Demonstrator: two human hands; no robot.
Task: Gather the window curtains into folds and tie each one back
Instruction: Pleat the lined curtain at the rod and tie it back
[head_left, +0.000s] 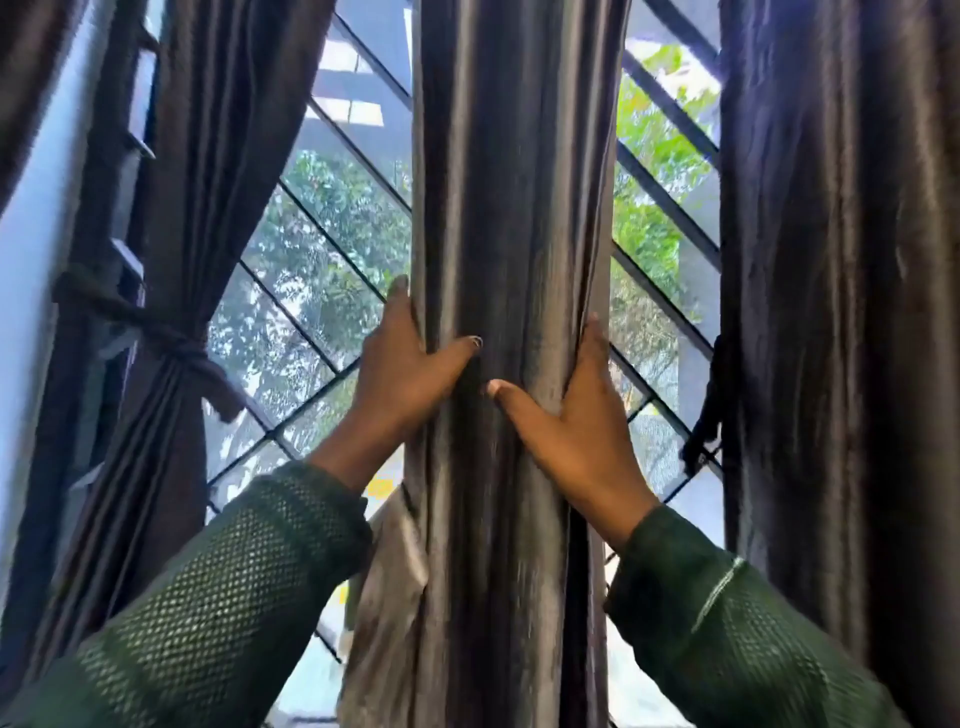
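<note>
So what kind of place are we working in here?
Most likely a room in a home, indoors at a window. Long dark satin curtains hang here: the middle curtain is gripped by the left hand and right hand, the left curtain is already tied back, and a diagonal window grille fronts trees outside.

You reached both arms up and forward, forearms in green mesh sleeves (244, 566). Your left hand (402, 379) cupped around one side of what it held, thumb stretched across the front, fingers wrapped out of sight. Your right hand (576, 426) mirrored it slightly lower, thumb pointing inward toward the left thumb, the tips close.
</note>
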